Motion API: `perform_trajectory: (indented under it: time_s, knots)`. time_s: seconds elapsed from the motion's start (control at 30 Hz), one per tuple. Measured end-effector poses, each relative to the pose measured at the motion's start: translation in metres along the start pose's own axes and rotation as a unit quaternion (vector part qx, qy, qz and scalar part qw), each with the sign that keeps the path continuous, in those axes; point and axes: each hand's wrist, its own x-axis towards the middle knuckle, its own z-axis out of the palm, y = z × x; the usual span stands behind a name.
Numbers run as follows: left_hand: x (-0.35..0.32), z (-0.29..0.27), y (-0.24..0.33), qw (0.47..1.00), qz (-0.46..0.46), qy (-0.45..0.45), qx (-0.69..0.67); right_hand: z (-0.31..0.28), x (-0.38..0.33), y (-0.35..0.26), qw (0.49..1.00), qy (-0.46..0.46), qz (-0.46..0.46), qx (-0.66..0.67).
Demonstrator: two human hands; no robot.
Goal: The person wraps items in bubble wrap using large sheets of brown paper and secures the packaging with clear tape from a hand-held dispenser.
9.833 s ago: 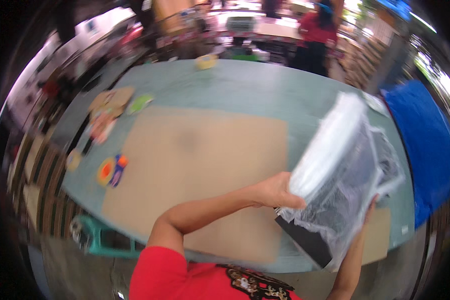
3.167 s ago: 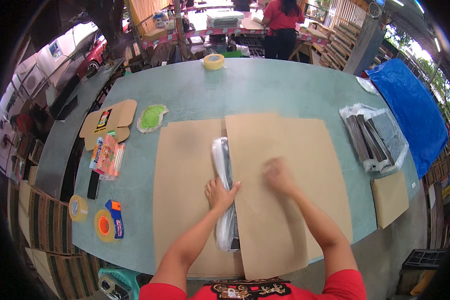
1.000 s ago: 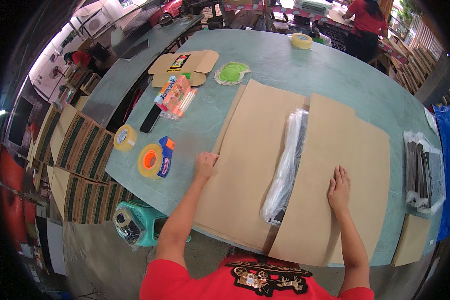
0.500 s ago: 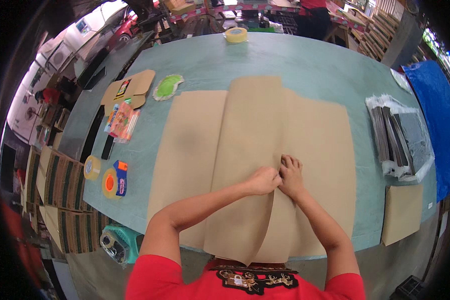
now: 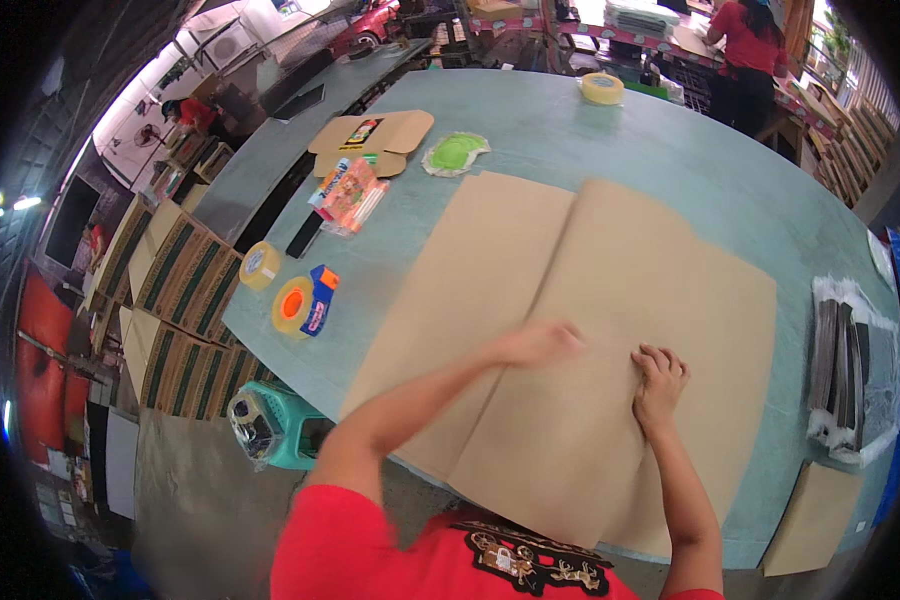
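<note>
Here's the brown paper spread across the near side of the green table, and it looks light, fairly stiff yet ready to bend, apt to crease under rough fingers and perhaps slide a little, so the free edges look the best place to grip, with a flat palm steadying the middle. It lies beneath both of the person's 2 hands: the left hand is over the sheet just right of the long ridge, too blurred to tell whether its fingers are closed, and the right hand rests farther right, fingers bent against the paper, any pinch impossible to confirm.
</note>
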Motion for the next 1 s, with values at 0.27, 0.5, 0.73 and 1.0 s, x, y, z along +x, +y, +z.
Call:
perform_trajectory:
  time_s: [0.27, 0.5, 0.73, 1.0]
  knots:
    - [-0.324, -0.173, -0.234, 0.606, -0.36, 0.464, 0.536, 0.005, 0.005, -0.005, 0.994, -0.012, -0.011, 0.108]
    - [-0.198, -0.2, -0.149, 0.784, -0.349, 0.447, 0.25, 0.002, 0.004, 0.003, 0.996, 0.013, 0.0, 0.084]
    - [0.032, -0.017, 0.071, 0.89, 0.151, 0.429, 0.041, 0.002, -0.001, 0.005, 0.997, 0.014, 0.011, 0.074]
    - [0.122, 0.114, 0.04, 0.848, 0.284, 0.448, 0.007, -0.003, 0.001, 0.003, 0.998, 0.005, -0.01, 0.056]
